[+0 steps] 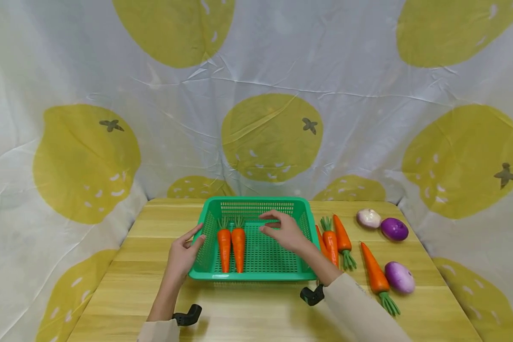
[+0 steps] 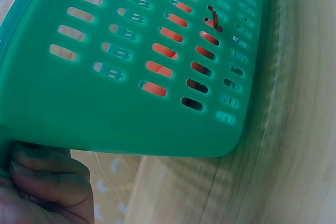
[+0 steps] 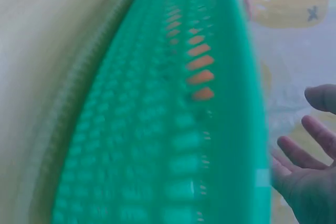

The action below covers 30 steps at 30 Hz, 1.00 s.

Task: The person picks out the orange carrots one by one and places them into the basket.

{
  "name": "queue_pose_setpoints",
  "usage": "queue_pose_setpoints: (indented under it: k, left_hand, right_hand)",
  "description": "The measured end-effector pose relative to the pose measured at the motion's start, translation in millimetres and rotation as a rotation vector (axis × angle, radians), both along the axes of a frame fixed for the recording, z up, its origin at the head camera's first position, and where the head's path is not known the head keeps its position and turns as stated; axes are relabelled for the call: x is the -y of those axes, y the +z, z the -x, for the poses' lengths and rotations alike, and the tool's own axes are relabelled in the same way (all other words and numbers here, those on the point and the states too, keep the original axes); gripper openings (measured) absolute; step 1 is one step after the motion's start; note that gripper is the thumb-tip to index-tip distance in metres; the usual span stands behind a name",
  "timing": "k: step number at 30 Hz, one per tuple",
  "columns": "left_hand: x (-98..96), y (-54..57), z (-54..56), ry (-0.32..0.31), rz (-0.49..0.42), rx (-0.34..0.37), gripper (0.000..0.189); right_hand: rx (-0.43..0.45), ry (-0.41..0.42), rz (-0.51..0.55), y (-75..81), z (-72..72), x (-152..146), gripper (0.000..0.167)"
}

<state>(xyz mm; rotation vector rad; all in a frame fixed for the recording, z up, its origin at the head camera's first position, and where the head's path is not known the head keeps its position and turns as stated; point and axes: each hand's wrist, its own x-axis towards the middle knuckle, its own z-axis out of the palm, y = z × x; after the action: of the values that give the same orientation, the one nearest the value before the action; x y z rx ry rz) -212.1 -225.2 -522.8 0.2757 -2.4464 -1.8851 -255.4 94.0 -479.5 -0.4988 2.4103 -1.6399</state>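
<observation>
A green plastic basket (image 1: 256, 276) with slotted walls stands on the table. Two carrots with green tops, the left carrot (image 1: 224, 249) and the right carrot (image 1: 238, 247), lie side by side in its left half. My left hand (image 1: 183, 256) grips the basket's left rim; the left wrist view shows its curled fingers (image 2: 52, 179) at the rim's corner. Above the right part of the basket is my right hand (image 1: 284, 232), its fingers spread and slightly bent, holding nothing. Orange shows through the wall slots in both wrist views.
Right of the basket lie several more carrots (image 1: 342, 232), one of them (image 1: 373, 268) nearer the front. Beside them are a whitish onion (image 1: 368, 218) and two purple onions (image 1: 394, 229). A lemon-print cloth (image 1: 359, 95) hangs behind the wooden table (image 1: 248, 313).
</observation>
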Motion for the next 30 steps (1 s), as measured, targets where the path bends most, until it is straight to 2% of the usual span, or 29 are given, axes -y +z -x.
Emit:
queue_pose_setpoints:
  k: [5,11,17,26,30]
  left_hand:
    - [2.8,-0.6,-1.4,0.004,0.006,0.01,0.046]
    - [2.6,1.4,-2.2,0.007,0.003,0.022,0.045]
    - [1.9,3.0,-0.9,0.011,0.017,0.009,0.044]
    - [-0.4,0.7,0.4,0.0,0.005,-0.002,0.043]
    - [-0.5,0.8,-0.2,0.0,0.016,-0.006,0.045]
  right_hand:
    - [-0.014,-0.018,0.006,8.6,-4.6,-21,0.038]
    - [0.014,-0.011,0.028,13.0,-11.1,-48,0.048]
    - [0.008,-0.041,0.058,20.7,-19.4,-85,0.048]
    - [0.015,-0.145,0.076,11.7,-39.1,-151,0.05]
    - [0.015,-0.186,0.038,7.6,-50.3,-173,0.049]
